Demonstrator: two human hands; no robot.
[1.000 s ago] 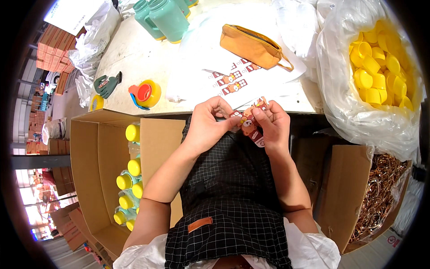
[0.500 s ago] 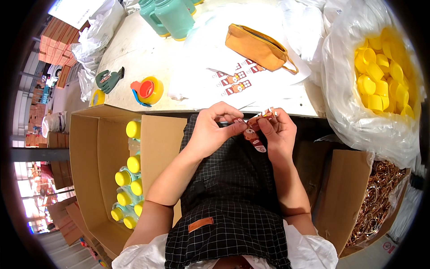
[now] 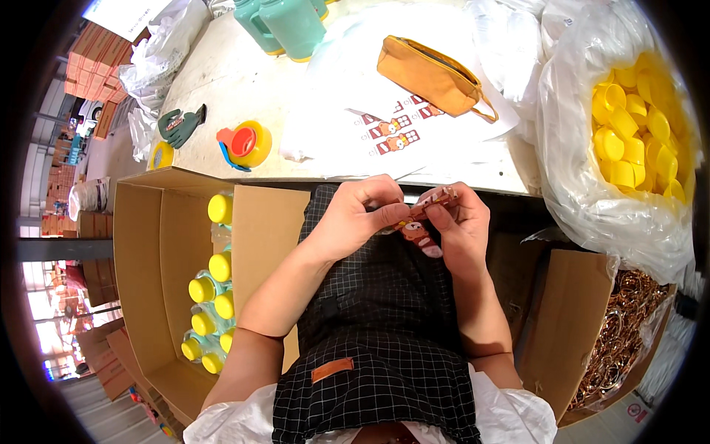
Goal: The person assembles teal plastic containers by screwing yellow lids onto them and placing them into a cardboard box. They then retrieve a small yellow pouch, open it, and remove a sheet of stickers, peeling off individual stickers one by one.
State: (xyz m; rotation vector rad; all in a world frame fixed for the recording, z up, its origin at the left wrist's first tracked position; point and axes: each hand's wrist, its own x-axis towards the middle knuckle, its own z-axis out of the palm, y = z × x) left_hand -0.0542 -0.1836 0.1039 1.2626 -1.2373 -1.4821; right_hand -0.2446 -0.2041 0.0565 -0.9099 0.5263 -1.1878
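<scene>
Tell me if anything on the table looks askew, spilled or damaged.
Nothing looks clearly spilled or damaged. The orange pouch lies aslant on the printed paper, seemingly covering part of one bear picture.

Left grip and right grip are both pinching a brown bear-print strip, right above a black checked apron. Mustard pouch's on the desk, yellow cups in a plastic bag off right, yellow-capped bottles in a carton left.

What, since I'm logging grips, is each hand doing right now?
Left hand: closed, pinching the printed strip.
Right hand: closed, holding the same printed strip.
</scene>
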